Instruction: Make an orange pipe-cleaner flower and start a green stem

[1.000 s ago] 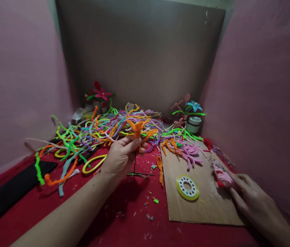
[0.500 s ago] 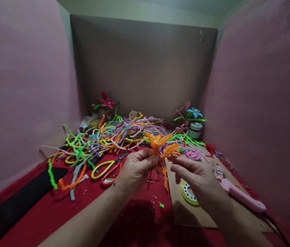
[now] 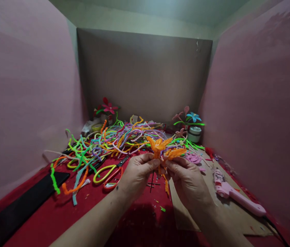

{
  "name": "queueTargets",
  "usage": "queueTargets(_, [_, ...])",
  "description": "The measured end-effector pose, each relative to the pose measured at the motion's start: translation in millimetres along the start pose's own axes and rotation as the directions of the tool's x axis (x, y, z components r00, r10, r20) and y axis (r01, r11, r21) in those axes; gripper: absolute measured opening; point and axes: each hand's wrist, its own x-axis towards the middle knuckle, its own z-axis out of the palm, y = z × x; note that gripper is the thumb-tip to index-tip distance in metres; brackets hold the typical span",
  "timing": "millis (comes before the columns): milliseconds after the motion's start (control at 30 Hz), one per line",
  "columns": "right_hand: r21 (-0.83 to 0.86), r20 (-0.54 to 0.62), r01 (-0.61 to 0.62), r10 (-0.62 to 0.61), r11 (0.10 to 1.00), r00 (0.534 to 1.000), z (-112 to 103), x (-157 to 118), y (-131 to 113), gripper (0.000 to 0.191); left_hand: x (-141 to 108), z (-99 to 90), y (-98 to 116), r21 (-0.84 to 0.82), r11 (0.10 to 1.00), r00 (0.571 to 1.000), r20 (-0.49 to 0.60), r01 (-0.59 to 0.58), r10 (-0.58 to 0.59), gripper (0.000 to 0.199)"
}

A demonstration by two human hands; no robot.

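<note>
Near the middle of the view, my left hand (image 3: 138, 175) pinches the base of an orange pipe-cleaner flower (image 3: 158, 145) between thumb and fingers. Its petals spread upward, and a thin dark stem (image 3: 152, 185) sticks out below the fingers. Just beside it, my right hand (image 3: 190, 178) is closed on the inner end of an orange pipe-cleaner petal (image 3: 176, 153), which points out to the right. Another orange piece (image 3: 166, 186) hangs down between the hands. Fingers hide where these parts meet.
A tangled heap of coloured pipe cleaners (image 3: 124, 139) lies behind my hands. Scissors (image 3: 112, 175) rest to the left on the red cloth (image 3: 88, 219). On the right, a pink glue gun (image 3: 240, 199) lies on a cardboard sheet (image 3: 227, 219). Finished flowers (image 3: 193, 117) stand at the back.
My right hand has moved left and its fingers have closed on the orange petal's inner end. The yellow ring on the cardboard is now out of sight. The view has tilted up slightly.
</note>
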Motion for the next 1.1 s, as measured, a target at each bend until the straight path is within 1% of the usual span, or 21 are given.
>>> queueTargets(33, [-0.032,-0.031,0.048,-0.049,0.998,0.998,-1.3,-0.6,-0.5,0.007,-1.0,1.2,2.0,0.097,0.995,0.998,-0.047,-0.034,0.039,0.011])
queueTargets(100, [-0.100,-0.082,0.133,-0.141,0.986,0.987,-3.5,-3.7,-2.2,0.005,-3.4,4.0,6.4,0.289,0.954,0.983,-0.137,-0.077,0.120,0.014])
queueTargets(133, [-0.127,-0.103,0.162,-0.175,0.979,0.979,-4.1,-5.9,-3.2,0.006,-4.6,5.3,8.1,0.358,0.930,0.973,-0.172,-0.081,0.151,0.014])
queueTargets(200, [-0.184,-0.126,0.201,-0.226,0.962,0.966,-3.6,-11.4,-4.5,0.007,-6.7,7.0,9.5,0.437,0.896,0.958,-0.217,-0.077,0.188,0.012])
queueTargets(267, [-0.274,-0.109,0.242,-0.280,0.931,0.954,-0.9,-16.7,-4.9,0.007,-7.9,6.9,7.4,0.473,0.878,0.951,-0.227,-0.078,0.208,0.012])
queueTargets(333, [-0.391,-0.062,0.294,-0.343,0.872,0.937,3.1,-20.4,-5.3,0.006,-8.5,4.9,3.1,0.507,0.858,0.951,-0.216,-0.084,0.221,0.013])
queueTargets(400, [-0.489,-0.025,0.318,-0.378,0.812,0.926,7.2,-21.7,-6.5,0.005,-8.7,2.1,-1.4,0.571,0.815,0.949,-0.196,-0.095,0.248,0.014])
queueTargets(467, [-0.547,-0.015,0.301,-0.369,0.781,0.929,10.5,-20.9,-8.3,0.005,-8.8,-0.3,-4.1,0.660,0.744,0.941,-0.177,-0.103,0.287,0.014])
queueTargets(567, [-0.551,-0.037,0.235,-0.305,0.801,0.952,13.7,-18.3,-10.6,0.008,-8.8,-1.2,-4.2,0.758,0.640,0.927,-0.140,-0.126,0.348,0.013])
queueTargets(700, [-0.478,-0.059,0.124,-0.173,0.870,0.983,15.4,-16.0,-10.8,0.013,-9.1,0.2,-3.0,0.794,0.573,0.907,-0.065,-0.205,0.416,0.011])
queueTargets(833, [-0.436,-0.080,0.044,-0.087,0.899,0.993,14.0,-13.4,-7.7,0.011,-10.6,-1.8,-6.4,0.820,0.507,0.890,0.007,-0.266,0.455,0.011])
queueTargets(933, [-0.392,-0.089,0.033,-0.073,0.920,0.993,12.5,-10.7,-4.3,0.011,-10.9,-4.8,-10.2,0.850,0.441,0.882,0.058,-0.290,0.469,0.012])
queueTargets(1100, [-0.350,-0.073,0.078,-0.110,0.933,0.991,11.9,-8.3,-1.4,0.010,-9.1,-6.9,-13.1,0.876,0.332,0.845,0.141,-0.349,0.516,0.014])
